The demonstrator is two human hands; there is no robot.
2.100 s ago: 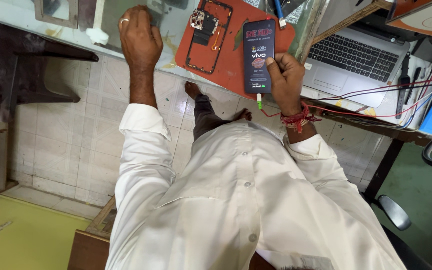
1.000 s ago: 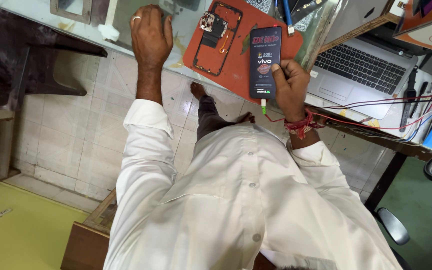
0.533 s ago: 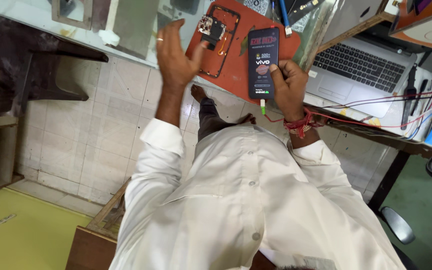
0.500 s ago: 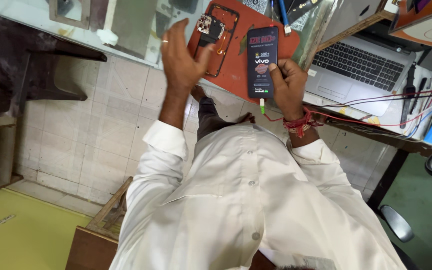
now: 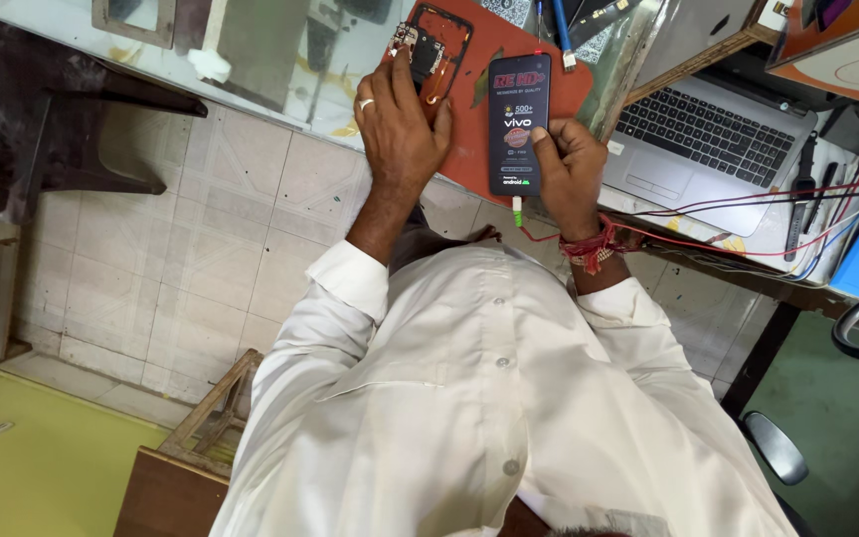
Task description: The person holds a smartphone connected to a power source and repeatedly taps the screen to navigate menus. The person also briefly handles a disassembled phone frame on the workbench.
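Observation:
My left hand (image 5: 400,124), with a ring on one finger, lies flat on the orange work mat (image 5: 467,109). Its fingertips touch an opened phone body (image 5: 429,45) with its insides bare. My right hand (image 5: 567,169), red thread around the wrist, holds a black smartphone (image 5: 517,114) upright on the mat. The thumb presses on the phone's right edge. Its screen is lit with a start-up picture. A short plug with a red wire (image 5: 517,211) sticks out of its lower end. My white shirt fills the lower part of the view.
A silver laptop (image 5: 708,129) lies open to the right of the mat, with red wires (image 5: 748,214) and black tools (image 5: 802,179) beside it. The glass tabletop (image 5: 280,50) runs to the left. Below are a tiled floor, a dark chair (image 5: 52,119) and a wooden stool (image 5: 216,423).
My left hand has lifted off the glass top at the left and moved right onto the opened phone body. My right hand has kept the lit smartphone in place.

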